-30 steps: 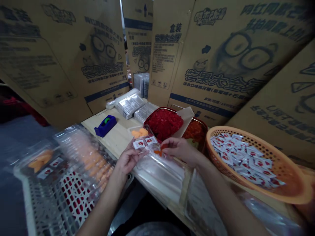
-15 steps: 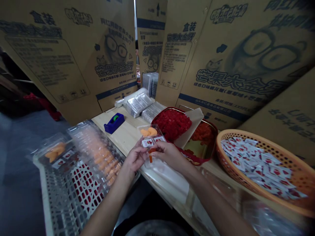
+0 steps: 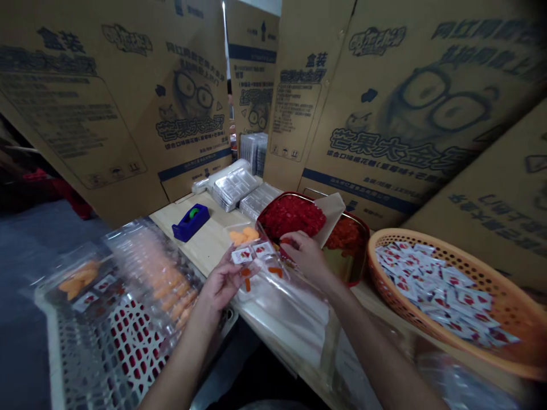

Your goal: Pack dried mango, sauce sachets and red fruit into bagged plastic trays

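Note:
My left hand (image 3: 223, 281) grips the near left edge of a clear plastic compartment tray (image 3: 261, 280). Orange candy pieces (image 3: 243, 235) fill its far compartment. Two white sachets with red print (image 3: 253, 252) lie in the middle, and small orange-red gummy pieces (image 3: 276, 271) sit in the nearer compartments. My right hand (image 3: 304, 253) is at the near edge of a red-rimmed tub of red gummies (image 3: 294, 217), its fingers bent together. Something red shows by the fingertips, but I cannot make out what they hold.
A second compartment with orange-red gummies (image 3: 344, 236) adjoins a pale divider (image 3: 331, 216). An orange basket (image 3: 378, 267) of sachets stands right. Blue tape dispenser (image 3: 191, 223) and stacked clear trays (image 3: 235, 183) stand behind. Filled packs (image 3: 158, 267) lie over a white crate (image 3: 64, 341) left. Cardboard boxes (image 3: 128, 114) wall the back.
My right hand has left the clear tray and moved up and right to the red gummy tub. Gummy pieces now show uncovered in the tray. My left hand keeps its hold.

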The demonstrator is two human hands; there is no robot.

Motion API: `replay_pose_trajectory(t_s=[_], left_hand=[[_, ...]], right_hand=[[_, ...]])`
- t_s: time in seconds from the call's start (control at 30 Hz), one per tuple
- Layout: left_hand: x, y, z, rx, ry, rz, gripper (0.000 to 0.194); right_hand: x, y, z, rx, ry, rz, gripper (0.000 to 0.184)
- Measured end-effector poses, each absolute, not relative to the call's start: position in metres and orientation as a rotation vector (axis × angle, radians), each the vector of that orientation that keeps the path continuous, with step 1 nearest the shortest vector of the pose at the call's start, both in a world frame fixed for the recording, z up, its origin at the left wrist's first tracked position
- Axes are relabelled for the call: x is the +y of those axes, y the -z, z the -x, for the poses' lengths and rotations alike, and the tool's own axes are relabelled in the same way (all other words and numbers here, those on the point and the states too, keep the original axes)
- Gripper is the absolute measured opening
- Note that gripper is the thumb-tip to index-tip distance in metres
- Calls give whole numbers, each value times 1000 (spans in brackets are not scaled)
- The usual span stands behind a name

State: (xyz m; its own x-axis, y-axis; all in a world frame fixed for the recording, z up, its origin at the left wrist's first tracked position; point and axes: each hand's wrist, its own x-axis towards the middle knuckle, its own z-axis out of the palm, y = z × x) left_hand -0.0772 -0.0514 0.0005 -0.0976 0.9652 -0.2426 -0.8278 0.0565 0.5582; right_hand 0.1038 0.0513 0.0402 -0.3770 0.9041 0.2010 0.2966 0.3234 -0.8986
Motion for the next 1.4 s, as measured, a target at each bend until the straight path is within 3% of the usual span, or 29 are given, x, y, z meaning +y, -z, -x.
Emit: replay_pose_trajectory(t_s=[0.17,0.27,0.43,0.63,0.87,1.4], left_hand=[[-57,0,99,775,-1605,-243,69],[-58,1,106,819,-1631,-243,72],[-56,-2,103,869,-1640,-217,75],[-54,-3,99,854,-1606,-196,78],[-55,1,101,846,-1592,-236,75],[-53,-2,88,801,-1560,-206,75]], right_hand=[[102,-35,-116,-1562,-1524,1148,26],[121,-30,-111,-1762,-1358,1271,28],[131,-11,-80,-2084,-1108,1486,14],[129,0,-58,-2385,-770,1709,33],[135,3,-61,-2561,-551,1765,38],[150,8,-100,-2480,-647,1546,17]])
